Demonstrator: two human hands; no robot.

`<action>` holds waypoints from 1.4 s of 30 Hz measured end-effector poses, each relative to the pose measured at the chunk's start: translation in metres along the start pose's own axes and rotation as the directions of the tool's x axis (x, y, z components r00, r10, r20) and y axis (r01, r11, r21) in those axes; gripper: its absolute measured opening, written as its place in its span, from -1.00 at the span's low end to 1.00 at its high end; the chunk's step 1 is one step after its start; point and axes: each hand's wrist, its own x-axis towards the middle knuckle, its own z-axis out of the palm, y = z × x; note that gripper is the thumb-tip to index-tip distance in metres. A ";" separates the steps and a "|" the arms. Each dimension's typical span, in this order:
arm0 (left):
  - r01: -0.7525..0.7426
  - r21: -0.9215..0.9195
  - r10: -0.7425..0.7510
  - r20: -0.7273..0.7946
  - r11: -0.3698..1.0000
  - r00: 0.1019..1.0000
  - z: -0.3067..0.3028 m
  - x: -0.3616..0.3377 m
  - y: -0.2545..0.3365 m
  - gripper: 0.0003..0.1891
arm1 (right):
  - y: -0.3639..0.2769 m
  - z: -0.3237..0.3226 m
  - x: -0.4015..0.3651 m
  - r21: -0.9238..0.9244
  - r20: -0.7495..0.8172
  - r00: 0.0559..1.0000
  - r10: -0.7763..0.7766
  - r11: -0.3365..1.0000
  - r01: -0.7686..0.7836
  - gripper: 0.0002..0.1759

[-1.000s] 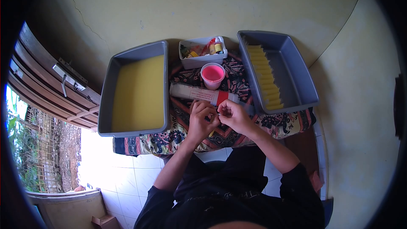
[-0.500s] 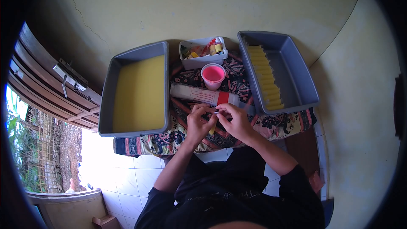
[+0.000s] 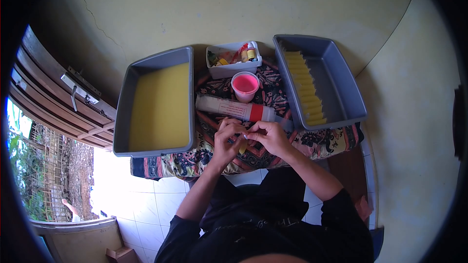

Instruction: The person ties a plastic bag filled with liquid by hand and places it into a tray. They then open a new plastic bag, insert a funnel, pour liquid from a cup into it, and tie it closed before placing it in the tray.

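Note:
Over the front of the cloth-covered table, my left hand point(image 3: 227, 142) and my right hand point(image 3: 269, 140) meet at the fingertips. Both are closed in a pinch around a tiny whitish bit point(image 3: 245, 137), too small to name. A yellow piece point(image 3: 243, 147) shows just below the fingers of my left hand; I cannot tell which hand grips it. Right behind my hands lies a long clear plastic packet point(image 3: 224, 107) with a red band. Beyond it stands a white tub point(image 3: 244, 96) with a bright pink inside.
A grey tray point(image 3: 191, 117) on the left holds a flat yellow layer. The grey tray point(image 3: 336, 87) on the right holds a row of yellow rolls point(image 3: 303, 85). A white box point(image 3: 229, 72) with small bottles stands at the back. An opened door point(image 3: 58, 87) is at left.
My fingertips have shifted slightly down and closer together, and my right hand's fingers have closed more. At far left outside, a person's arm shows more. The trays, tub and packet have stayed put.

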 end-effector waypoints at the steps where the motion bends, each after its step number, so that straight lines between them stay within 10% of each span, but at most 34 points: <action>1: -0.056 0.000 0.056 0.039 0.998 0.998 -0.001 0.000 -0.002 -0.87 | -0.001 0.001 0.000 0.000 0.001 1.000 0.000 1.000 0.000 -0.89; 13: -0.231 0.145 0.188 0.260 0.962 0.947 -0.024 0.010 0.004 -0.83 | -0.008 -0.008 -0.005 0.052 -0.088 0.996 0.024 0.998 -0.019 -0.90; 24: -0.159 0.106 0.144 0.139 0.982 0.980 -0.005 0.008 -0.009 -0.85 | 0.000 0.007 -0.009 0.333 -0.091 0.994 -0.059 0.939 0.087 -0.82; 34: -0.155 0.064 0.144 0.152 0.986 0.978 0.000 0.011 -0.004 -0.82 | 0.014 0.013 0.002 0.067 -0.246 0.948 -0.202 0.972 0.225 -0.93; 42: -0.268 0.204 0.230 0.191 0.942 0.954 -0.002 0.030 0.030 -0.69 | -0.030 -0.001 -0.006 0.374 -0.332 0.933 -0.141 0.888 0.267 -0.85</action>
